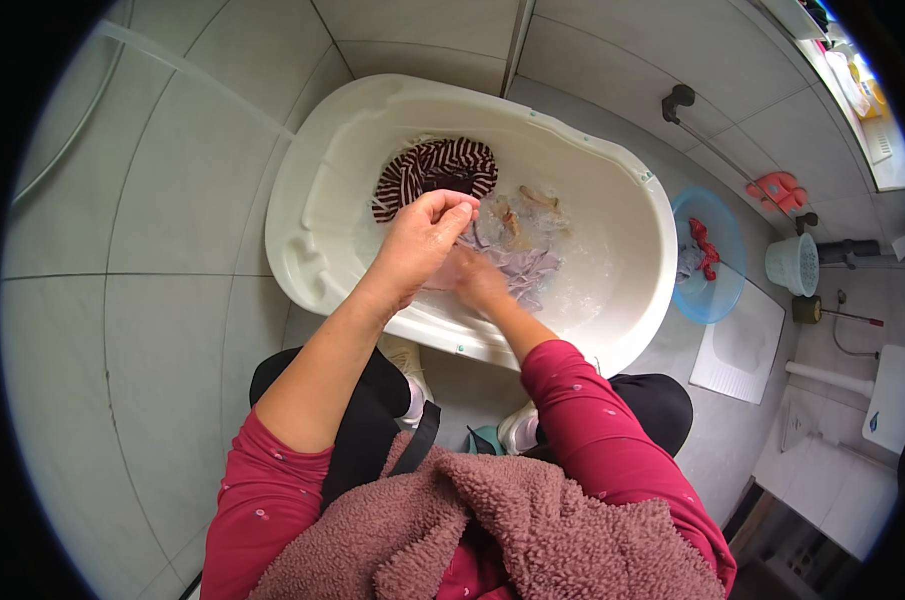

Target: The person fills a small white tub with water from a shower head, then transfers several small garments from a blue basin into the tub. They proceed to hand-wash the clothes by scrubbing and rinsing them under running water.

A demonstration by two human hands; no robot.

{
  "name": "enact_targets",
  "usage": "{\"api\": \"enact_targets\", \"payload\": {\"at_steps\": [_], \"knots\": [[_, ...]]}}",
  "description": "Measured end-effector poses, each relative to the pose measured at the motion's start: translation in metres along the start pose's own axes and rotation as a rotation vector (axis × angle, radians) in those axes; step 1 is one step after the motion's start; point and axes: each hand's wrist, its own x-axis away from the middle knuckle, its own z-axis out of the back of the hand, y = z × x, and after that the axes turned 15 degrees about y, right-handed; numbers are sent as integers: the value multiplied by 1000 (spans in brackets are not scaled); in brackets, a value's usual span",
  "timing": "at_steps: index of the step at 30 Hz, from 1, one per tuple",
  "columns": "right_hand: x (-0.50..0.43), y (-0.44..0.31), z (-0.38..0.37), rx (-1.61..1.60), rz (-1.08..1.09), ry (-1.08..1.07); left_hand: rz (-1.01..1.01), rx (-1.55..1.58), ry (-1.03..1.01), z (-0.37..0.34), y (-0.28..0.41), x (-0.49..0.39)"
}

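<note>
A white plastic baby bathtub (625, 315) stands before me with shallow, slightly sudsy water in it. My left hand (431, 229) is over the tub's middle, fingers curled and thumb against them; whether cloth is inside the grasp is hidden. Lower and to the right, my right hand (478, 277) is blurred and touches or nearly touches a wet lilac cloth (527, 262). Its fingers are partly covered by the left hand and wrist. Beyond the left hand lies a bunched dark-and-white striped garment (460, 157). Small tan and whitish cloth pieces (508, 221) float right of it.
Right of the tub, a blue translucent basin (711, 300) contains red and grey cloths. Farther right are a white squat toilet (737, 352), a pale bucket (794, 262) and red slippers (779, 191) by the wall. A clear stream or hose (197, 71) slants down from upper left toward the tub.
</note>
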Motion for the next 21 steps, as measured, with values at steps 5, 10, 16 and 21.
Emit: {"api": "enact_targets", "payload": {"at_steps": [5, 10, 16, 21], "knots": [[8, -32, -47, 142, -296, -470, -6, -14, 8, -1, -3, -1], [18, -18, -37, 50, -307, -514, -13, -25, -4, -3, -5, -1], [-50, -60, 45, -1204, -633, -273, -42, -11, 7, -9, -1, -5], [-85, -71, 175, -1297, -592, 52, -45, 34, 29, -13, 8, -5]]}}
